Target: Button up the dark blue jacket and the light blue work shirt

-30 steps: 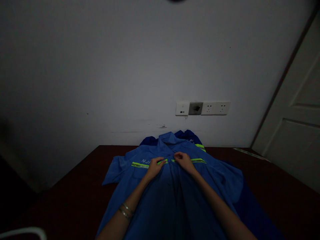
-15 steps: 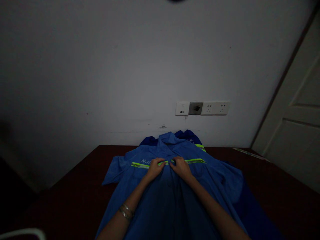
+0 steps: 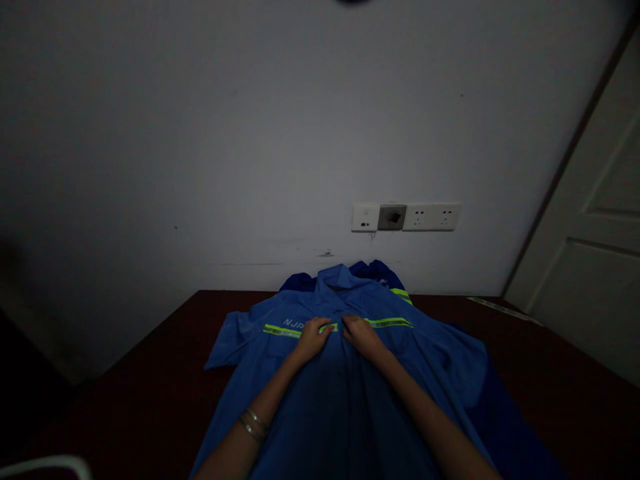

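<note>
A blue work shirt (image 3: 310,393) with a yellow-green reflective stripe across the chest lies spread out, collar toward the wall. My left hand (image 3: 312,338) grips the cloth at the stripe, just left of the front opening. Right beside it, my right hand (image 3: 361,335) pinches the other front edge at the same height. Both sets of fingers are closed on the fabric; any button between them is too small to make out. Under the shirt a darker blue garment (image 3: 505,413) shows at the right and behind the collar.
The dark red tabletop (image 3: 165,360) runs up to a pale wall (image 3: 225,133). Wall sockets (image 3: 433,217) sit above the collar. A thin printed strip (image 3: 503,309) lies at the back right, near a door (image 3: 600,220). A white curved rim (image 3: 50,462) shows at the lower left.
My right hand's fingers have drawn in closer at the front edge and cover more of the stripe. My left hand stays nearly in place, and the shirt lies as before.
</note>
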Demonstrator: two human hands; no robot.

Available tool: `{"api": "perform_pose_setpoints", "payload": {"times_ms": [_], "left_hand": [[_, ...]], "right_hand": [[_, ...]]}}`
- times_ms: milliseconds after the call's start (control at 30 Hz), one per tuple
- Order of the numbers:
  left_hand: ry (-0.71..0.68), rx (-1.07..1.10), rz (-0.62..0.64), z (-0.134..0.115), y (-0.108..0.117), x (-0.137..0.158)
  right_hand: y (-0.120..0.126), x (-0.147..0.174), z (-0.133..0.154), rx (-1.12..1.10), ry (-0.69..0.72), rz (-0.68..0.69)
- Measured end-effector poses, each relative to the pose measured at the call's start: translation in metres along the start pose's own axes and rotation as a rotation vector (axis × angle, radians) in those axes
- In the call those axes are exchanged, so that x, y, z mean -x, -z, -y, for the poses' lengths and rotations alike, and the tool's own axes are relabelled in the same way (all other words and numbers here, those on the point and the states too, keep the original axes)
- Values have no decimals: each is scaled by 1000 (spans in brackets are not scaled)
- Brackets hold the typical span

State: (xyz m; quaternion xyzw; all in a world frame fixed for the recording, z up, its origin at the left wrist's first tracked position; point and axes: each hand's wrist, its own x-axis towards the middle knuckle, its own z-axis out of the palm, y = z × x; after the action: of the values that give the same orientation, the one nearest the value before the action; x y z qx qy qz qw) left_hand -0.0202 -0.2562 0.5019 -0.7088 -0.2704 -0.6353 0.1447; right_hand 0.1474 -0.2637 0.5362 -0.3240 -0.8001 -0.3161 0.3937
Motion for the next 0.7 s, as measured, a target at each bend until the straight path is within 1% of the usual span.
{"api": "perform_pose_setpoints", "payload": {"times_ms": [100, 200, 267, 367, 433, 567, 700], "left_hand": [[-8, -5, 4, 0, 0, -1], [-21, 8, 23, -2, 1, -5], [-27, 20, 45, -5, 1, -10], [-41, 18, 82, -8, -1, -20], [-54, 9, 89, -11, -3, -26], [-69, -19, 83, -14, -8, -33], [-63, -68, 72, -12, -14, -32]], "right_hand": [[-3, 0, -4, -2, -12, 14], [-4, -2, -10, -73, -52, -3], [-3, -5, -14, -190, -105, -49], [1, -12, -19, -444, -231, -145], [4, -16, -22, -550, -288, -174], [11, -20, -27, -627, -314, -178], [19, -19, -30, -721, -325, -165]]}}
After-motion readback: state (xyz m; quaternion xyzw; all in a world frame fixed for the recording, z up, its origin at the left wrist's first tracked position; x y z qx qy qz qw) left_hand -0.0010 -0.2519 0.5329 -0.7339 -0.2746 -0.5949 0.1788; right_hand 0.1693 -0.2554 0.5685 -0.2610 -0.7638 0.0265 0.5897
